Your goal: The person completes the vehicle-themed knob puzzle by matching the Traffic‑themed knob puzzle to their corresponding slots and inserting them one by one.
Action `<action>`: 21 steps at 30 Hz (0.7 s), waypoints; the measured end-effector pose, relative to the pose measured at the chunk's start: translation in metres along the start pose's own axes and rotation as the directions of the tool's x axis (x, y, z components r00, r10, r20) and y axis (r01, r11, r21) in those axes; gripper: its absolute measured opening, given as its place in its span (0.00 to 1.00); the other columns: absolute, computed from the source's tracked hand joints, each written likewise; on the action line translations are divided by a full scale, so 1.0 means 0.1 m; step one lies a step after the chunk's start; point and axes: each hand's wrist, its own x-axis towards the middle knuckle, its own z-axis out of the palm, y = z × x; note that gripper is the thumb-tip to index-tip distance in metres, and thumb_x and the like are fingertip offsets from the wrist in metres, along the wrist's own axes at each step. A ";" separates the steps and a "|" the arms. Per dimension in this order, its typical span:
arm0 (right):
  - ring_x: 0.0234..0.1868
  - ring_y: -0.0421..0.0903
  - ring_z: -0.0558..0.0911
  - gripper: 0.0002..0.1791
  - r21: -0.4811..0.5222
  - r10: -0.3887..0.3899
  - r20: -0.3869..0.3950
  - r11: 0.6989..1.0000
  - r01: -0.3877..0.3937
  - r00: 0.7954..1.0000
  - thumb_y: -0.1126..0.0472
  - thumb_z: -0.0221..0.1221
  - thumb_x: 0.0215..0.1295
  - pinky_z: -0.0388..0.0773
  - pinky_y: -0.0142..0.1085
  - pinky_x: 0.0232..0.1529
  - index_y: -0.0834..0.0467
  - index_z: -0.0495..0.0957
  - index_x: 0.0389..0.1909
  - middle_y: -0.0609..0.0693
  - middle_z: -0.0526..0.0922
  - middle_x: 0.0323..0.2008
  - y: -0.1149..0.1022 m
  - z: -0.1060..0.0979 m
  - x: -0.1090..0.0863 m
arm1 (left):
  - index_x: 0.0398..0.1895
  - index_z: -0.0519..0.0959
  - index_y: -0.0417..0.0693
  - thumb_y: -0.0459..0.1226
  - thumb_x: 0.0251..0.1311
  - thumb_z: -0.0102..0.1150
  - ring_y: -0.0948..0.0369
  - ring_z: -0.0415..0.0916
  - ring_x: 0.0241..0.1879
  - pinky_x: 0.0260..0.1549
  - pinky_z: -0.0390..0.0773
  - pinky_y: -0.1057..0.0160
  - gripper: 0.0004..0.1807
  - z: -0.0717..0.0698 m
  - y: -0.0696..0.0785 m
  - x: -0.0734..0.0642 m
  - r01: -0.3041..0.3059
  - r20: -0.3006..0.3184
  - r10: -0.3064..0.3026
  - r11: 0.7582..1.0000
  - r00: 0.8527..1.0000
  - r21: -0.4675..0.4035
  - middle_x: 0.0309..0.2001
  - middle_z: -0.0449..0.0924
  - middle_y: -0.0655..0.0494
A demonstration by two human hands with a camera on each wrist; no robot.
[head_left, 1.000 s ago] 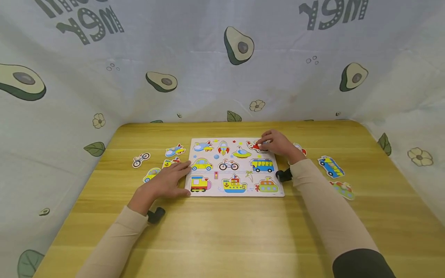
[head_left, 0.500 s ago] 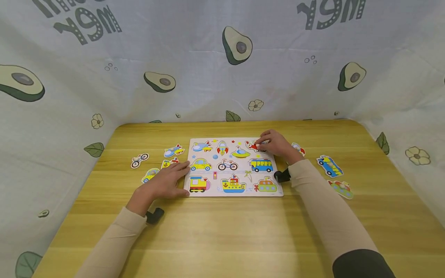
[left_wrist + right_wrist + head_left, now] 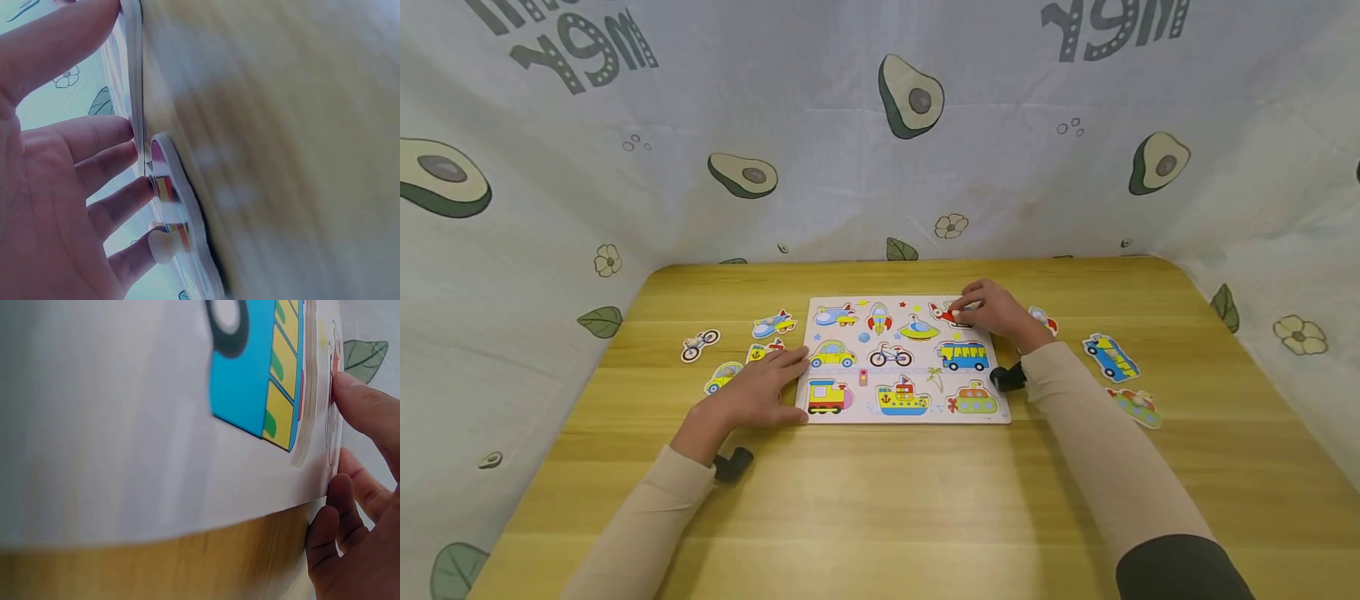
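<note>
A white puzzle board [image 3: 880, 337] printed with coloured vehicles lies flat on the table. My left hand [image 3: 763, 392] rests at its left edge, thumb near the lower corner and fingers extended. In the left wrist view, the fingers [image 3: 109, 134] touch the board's side, and the lower ones reach a loose knobbed piece [image 3: 178, 206]. At the board's top right my right hand [image 3: 1000, 315] pinches the red helicopter puzzle piece [image 3: 942, 314] between thumb and index finger. The right wrist view has the thumb [image 3: 365, 403] on the red shape; the index finger is hidden.
Loose pieces lie left of the board: a bicycle [image 3: 700, 345], a plane [image 3: 774, 323], a car [image 3: 722, 377] and a partly covered ship [image 3: 760, 350]. To the right are a bus [image 3: 1111, 358], a green piece [image 3: 1137, 407] and a partly hidden red-and-white piece [image 3: 1043, 319].
Both hands keep their places on the board, and the pieces lie as before. Only the head view has shifted slightly.
</note>
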 end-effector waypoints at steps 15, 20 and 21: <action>0.65 0.70 0.67 0.23 -0.099 -0.126 0.032 0.987 0.128 0.992 0.60 0.53 0.74 0.69 0.64 0.63 0.62 0.72 0.66 0.66 0.58 0.74 0.12 -0.66 -0.33 | 0.74 0.62 0.42 0.51 0.56 0.67 0.40 0.51 0.77 0.73 0.58 0.38 0.46 0.02 0.01 0.02 0.009 0.012 -0.009 1.000 1.000 -0.013 0.78 0.55 0.48; 0.61 0.68 0.70 0.22 -0.155 -0.101 -0.024 0.983 0.096 0.995 0.58 0.54 0.73 0.72 0.62 0.60 0.62 0.73 0.64 0.65 0.64 0.70 0.24 -0.81 -0.47 | 0.74 0.63 0.41 0.50 0.56 0.67 0.39 0.52 0.76 0.72 0.59 0.37 0.45 0.01 0.01 0.00 0.000 0.002 0.000 1.000 1.000 -0.009 0.78 0.56 0.47; 0.61 0.67 0.71 0.22 -0.161 -0.089 -0.036 0.984 0.082 0.995 0.58 0.54 0.73 0.73 0.61 0.59 0.61 0.74 0.64 0.65 0.65 0.69 0.26 -0.82 -0.48 | 0.74 0.63 0.41 0.50 0.56 0.67 0.39 0.53 0.76 0.72 0.59 0.37 0.45 0.00 0.00 0.00 0.001 0.000 -0.001 1.000 1.000 -0.008 0.78 0.56 0.47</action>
